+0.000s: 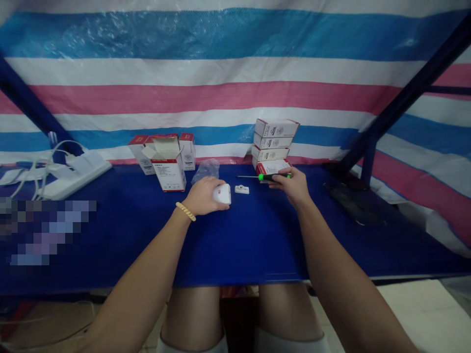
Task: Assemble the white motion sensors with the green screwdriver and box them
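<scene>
My left hand is closed around a small white plastic device with a red mark on its face, just above the blue table. In my right hand is a screwdriver with a black and green handle. Its thin metal shaft points left. Between the two hands a small white bracket-like part lies on the table, touched by neither. A crumpled clear plastic bag rests behind my left hand.
An open white and red box stands at the back left with several similar boxes. More boxes are stacked at the back right. A white power strip with cables sits far left, a dark phone-like slab right. Blue frame posts flank the table.
</scene>
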`<state>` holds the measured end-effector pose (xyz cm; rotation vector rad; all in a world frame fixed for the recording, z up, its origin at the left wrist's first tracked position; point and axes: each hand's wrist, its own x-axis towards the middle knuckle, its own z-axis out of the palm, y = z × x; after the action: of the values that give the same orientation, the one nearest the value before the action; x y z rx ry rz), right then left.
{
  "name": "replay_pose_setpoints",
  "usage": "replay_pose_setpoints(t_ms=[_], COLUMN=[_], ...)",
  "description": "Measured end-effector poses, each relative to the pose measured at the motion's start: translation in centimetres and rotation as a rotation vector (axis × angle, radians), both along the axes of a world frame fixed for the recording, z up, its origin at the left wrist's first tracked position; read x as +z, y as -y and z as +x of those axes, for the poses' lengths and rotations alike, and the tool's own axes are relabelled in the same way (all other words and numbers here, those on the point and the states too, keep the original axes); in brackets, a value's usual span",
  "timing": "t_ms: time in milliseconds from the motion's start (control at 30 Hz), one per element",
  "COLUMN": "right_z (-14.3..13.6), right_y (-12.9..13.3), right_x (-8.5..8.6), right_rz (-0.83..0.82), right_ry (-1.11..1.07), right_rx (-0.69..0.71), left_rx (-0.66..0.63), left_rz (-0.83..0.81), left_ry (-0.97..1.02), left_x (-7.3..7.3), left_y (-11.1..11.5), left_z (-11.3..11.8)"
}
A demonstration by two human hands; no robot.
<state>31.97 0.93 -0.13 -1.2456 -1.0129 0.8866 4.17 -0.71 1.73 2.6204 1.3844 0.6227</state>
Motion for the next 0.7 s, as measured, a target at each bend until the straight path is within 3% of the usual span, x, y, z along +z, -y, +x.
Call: replay_pose_setpoints(t_ms=[200, 300, 400, 467, 533, 700], right_z=[-0.3, -1.5, -3.8, -5.5, -6.8, -7.9], right_y=[-0.2, 0.2, 1.4, 2.3, 2.9, 3.2], right_x=[-1.5, -1.6, -1.2, -0.9, -0.8, -1.5], right_rz=[-0.056, 0.038, 0.311, 0.395, 0.368, 0.244], right_ry=[0.757, 0.958, 0.933, 0.798, 0.638, 0.38], right_rx=[0.147, 0.086, 0.041, 0.229, 0.383, 0.399], left_rx=[-0.032, -0.032, -0.041, -0.063, -0.077, -0.062], left_rz=[-0.013, -0.004, 0.021, 0.041, 0.068, 0.111], left_ry=[0.071, 0.079, 0.073, 0.076, 0.087, 0.141], left_x=[0.2, -0.1, -0.5, -0.6, -0.7, -1.0], left_y=[0.3, 0.4, 0.6, 0.8, 1.0, 1.2], left_z=[0.2, 0.5, 1.0, 1.3, 1.5, 1.9])
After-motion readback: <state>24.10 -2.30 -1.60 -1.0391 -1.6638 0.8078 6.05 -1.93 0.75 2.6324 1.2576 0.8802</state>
